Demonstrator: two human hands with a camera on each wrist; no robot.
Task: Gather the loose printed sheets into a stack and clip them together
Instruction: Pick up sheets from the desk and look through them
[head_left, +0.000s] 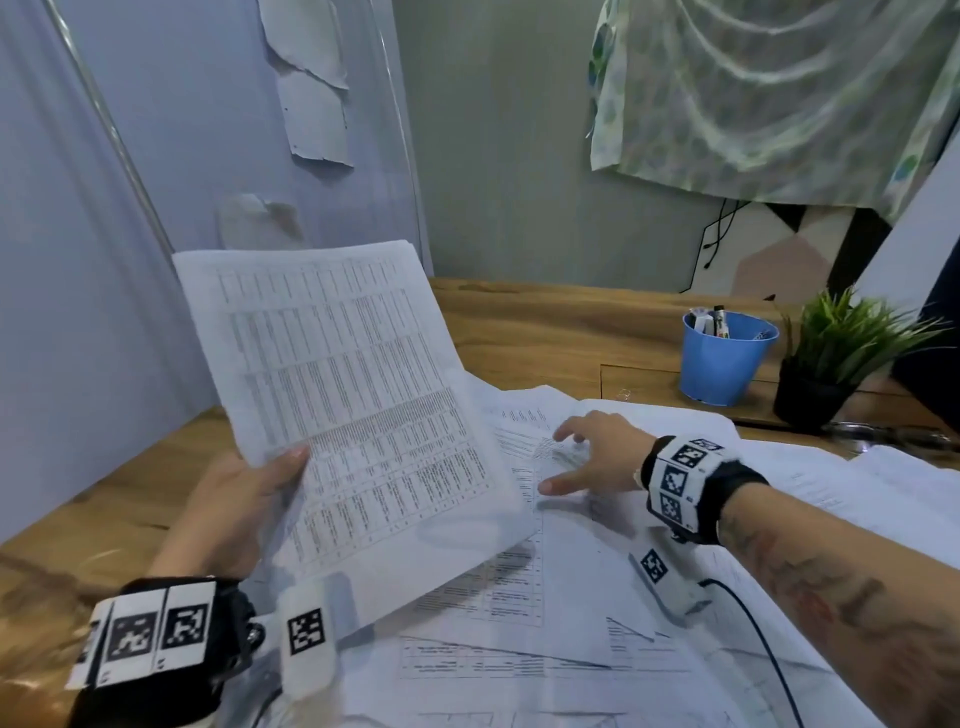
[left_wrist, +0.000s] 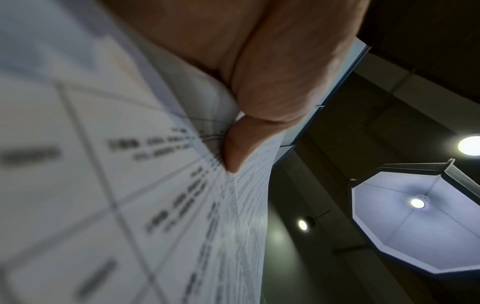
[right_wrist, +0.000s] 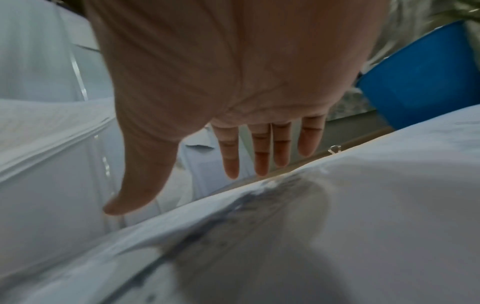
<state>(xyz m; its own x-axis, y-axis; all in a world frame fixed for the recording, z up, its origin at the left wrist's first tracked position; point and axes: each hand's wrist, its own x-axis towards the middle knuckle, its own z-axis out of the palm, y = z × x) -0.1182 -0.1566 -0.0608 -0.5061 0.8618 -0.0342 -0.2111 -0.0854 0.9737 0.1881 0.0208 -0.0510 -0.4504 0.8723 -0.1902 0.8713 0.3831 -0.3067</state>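
My left hand (head_left: 244, 499) holds a stack of printed sheets (head_left: 353, 395) tilted up above the desk, thumb on its lower left corner. The left wrist view shows the thumb (left_wrist: 249, 131) pinching the stack of printed sheets (left_wrist: 109, 185) from close up. My right hand (head_left: 587, 457) reaches out flat, fingers straight and spread, just over loose printed sheets (head_left: 571, 597) that cover the desk. In the right wrist view the right hand (right_wrist: 249, 156) hovers with straight fingers above a loose printed sheet (right_wrist: 363, 205). A small metal clip (head_left: 625, 394) lies on the desk beyond the sheets.
A blue cup (head_left: 724, 358) with pens stands at the back right beside a potted plant (head_left: 831, 358). The wooden desk (head_left: 545, 332) shows bare behind the papers. A wall (head_left: 78, 260) closes the left side. A black cable (head_left: 763, 644) runs over the papers near my right forearm.
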